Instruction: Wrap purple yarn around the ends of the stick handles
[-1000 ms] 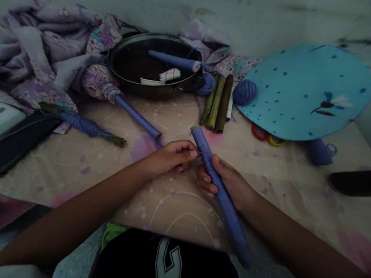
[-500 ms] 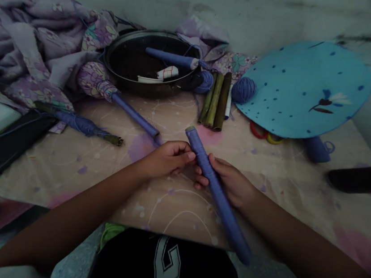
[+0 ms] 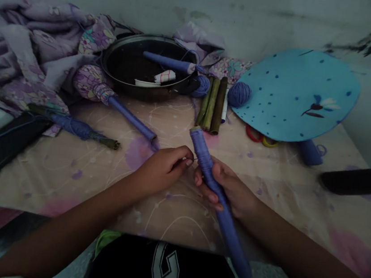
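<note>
My right hand (image 3: 225, 189) is shut around a long stick wrapped in purple thread (image 3: 230, 230), which slants from near my body up toward the table's middle. My left hand (image 3: 163, 169) is beside the stick's upper part, its thumb and fingers pinched together. A thin pale thread (image 3: 194, 159) seems to run from those fingertips to the wrapped stick. The stick's pale upper tip shows above my right hand.
A dark metal pan (image 3: 143, 39) holds a purple-wrapped stick. Bamboo pieces (image 3: 212, 104), a purple yarn ball (image 3: 238, 95), a floral-wrapped stick (image 3: 130, 118), a blue dotted paper disc (image 3: 295, 94) and crumpled floral cloth (image 3: 31, 43) lie on the patterned table cover (image 3: 74, 188).
My left hand has moved back toward the stick and pinches close to it. The stick has swung slightly more upright in my right hand.
</note>
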A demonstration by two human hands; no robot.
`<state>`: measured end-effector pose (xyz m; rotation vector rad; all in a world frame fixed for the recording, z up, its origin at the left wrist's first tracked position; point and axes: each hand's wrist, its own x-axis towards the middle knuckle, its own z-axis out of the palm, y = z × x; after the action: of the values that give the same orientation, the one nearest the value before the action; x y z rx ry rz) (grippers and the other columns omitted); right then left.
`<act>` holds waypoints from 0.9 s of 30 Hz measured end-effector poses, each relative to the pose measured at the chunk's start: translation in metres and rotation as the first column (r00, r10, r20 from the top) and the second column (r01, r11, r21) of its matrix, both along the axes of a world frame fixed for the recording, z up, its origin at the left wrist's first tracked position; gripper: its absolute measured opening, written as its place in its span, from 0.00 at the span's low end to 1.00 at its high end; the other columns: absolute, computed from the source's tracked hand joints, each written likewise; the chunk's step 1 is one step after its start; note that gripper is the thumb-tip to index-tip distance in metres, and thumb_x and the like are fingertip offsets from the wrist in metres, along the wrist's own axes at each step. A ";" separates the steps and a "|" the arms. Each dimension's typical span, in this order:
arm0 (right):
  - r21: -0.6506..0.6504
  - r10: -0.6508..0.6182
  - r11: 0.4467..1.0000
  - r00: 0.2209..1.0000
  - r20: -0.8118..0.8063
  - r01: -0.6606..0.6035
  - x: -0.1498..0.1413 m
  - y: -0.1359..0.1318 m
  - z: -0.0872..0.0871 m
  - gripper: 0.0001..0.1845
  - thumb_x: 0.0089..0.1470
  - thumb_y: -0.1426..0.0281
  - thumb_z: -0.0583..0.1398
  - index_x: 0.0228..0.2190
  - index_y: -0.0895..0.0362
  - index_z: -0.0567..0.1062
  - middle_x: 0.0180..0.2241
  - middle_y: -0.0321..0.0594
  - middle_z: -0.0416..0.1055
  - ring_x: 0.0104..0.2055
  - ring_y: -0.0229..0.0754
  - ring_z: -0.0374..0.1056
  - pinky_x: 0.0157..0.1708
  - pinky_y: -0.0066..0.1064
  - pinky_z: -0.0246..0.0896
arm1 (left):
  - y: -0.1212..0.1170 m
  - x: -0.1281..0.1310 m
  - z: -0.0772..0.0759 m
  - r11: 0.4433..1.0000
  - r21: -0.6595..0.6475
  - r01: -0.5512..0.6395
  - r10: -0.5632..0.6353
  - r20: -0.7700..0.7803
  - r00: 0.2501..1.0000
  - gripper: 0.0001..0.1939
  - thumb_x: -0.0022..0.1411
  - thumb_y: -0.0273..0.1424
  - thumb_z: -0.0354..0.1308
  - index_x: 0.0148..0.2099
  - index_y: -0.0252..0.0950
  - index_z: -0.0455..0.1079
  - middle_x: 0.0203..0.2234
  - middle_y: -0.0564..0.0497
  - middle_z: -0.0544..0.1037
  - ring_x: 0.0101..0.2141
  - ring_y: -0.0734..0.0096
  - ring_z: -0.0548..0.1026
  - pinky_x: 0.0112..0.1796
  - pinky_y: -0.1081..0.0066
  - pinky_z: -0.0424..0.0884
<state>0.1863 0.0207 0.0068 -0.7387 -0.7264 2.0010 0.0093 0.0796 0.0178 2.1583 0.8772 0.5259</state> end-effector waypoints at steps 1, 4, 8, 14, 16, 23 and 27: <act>0.015 -0.001 1.000 1.000 0.016 0.001 -0.001 -0.002 0.003 0.14 0.54 0.58 0.60 0.31 0.57 0.67 0.21 0.31 0.68 0.12 0.27 0.56 0.08 0.16 0.53 | -0.002 -0.001 0.002 0.997 0.080 -0.006 0.009 -0.036 0.999 0.09 0.64 0.27 0.44 0.37 0.34 0.66 0.28 0.52 0.73 0.30 0.71 0.72 0.32 0.73 0.65; 0.000 -0.031 1.000 0.999 0.021 0.031 -0.005 -0.006 0.009 0.13 0.54 0.60 0.60 0.30 0.57 0.67 0.21 0.31 0.67 0.13 0.29 0.59 0.11 0.19 0.59 | -0.005 -0.004 0.000 0.921 0.389 -0.019 0.101 -0.192 0.976 0.13 0.65 0.28 0.41 0.43 0.35 0.67 0.30 0.48 0.74 0.29 0.67 0.72 0.28 0.71 0.64; -0.060 -0.069 0.996 0.997 -0.025 0.067 -0.007 -0.008 0.009 0.16 0.53 0.58 0.60 0.35 0.57 0.71 0.29 0.36 0.67 0.23 0.33 0.64 0.16 0.23 0.66 | -0.006 -0.007 -0.010 0.752 0.657 0.053 0.189 -0.292 0.938 0.14 0.64 0.29 0.43 0.45 0.39 0.68 0.25 0.51 0.71 0.22 0.68 0.69 0.21 0.71 0.57; -0.059 -0.106 0.993 0.994 -0.011 0.105 -0.008 -0.008 0.008 0.15 0.53 0.57 0.61 0.34 0.57 0.71 0.28 0.35 0.64 0.22 0.30 0.60 0.12 0.16 0.57 | -0.009 -0.006 -0.014 0.668 0.741 0.071 0.237 -0.302 0.923 0.13 0.64 0.28 0.43 0.46 0.39 0.67 0.26 0.51 0.70 0.22 0.69 0.69 0.20 0.71 0.55; -0.016 -0.142 0.990 0.990 0.002 0.142 -0.008 -0.007 0.009 0.15 0.50 0.58 0.63 0.32 0.56 0.68 0.26 0.33 0.65 0.19 0.29 0.58 0.11 0.16 0.55 | -0.011 -0.005 -0.013 0.664 0.741 0.098 0.238 -0.333 0.912 0.12 0.65 0.28 0.43 0.47 0.39 0.65 0.27 0.51 0.71 0.23 0.69 0.70 0.20 0.70 0.56; -0.051 -0.161 0.986 0.987 -0.002 0.161 0.001 -0.005 0.007 0.12 0.50 0.62 0.63 0.31 0.57 0.70 0.25 0.32 0.65 0.18 0.28 0.58 0.14 0.17 0.59 | -0.004 -0.010 0.002 0.741 0.629 0.235 0.210 -0.550 0.808 0.11 0.64 0.25 0.45 0.47 0.37 0.63 0.31 0.49 0.73 0.29 0.65 0.73 0.24 0.70 0.61; -0.097 -0.152 0.985 0.985 -0.087 0.143 0.007 -0.002 0.010 0.14 0.49 0.59 0.63 0.31 0.57 0.72 0.22 0.30 0.61 0.16 0.27 0.53 0.12 0.16 0.55 | 0.008 -0.030 0.017 0.805 0.550 0.225 0.233 -0.641 0.731 0.12 0.62 0.22 0.46 0.46 0.35 0.65 0.35 0.47 0.73 0.31 0.64 0.73 0.27 0.69 0.63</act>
<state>0.1929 0.0182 0.0166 -0.7241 -0.5137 1.9291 -0.0208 0.0875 0.0348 3.0372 1.2210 -0.0698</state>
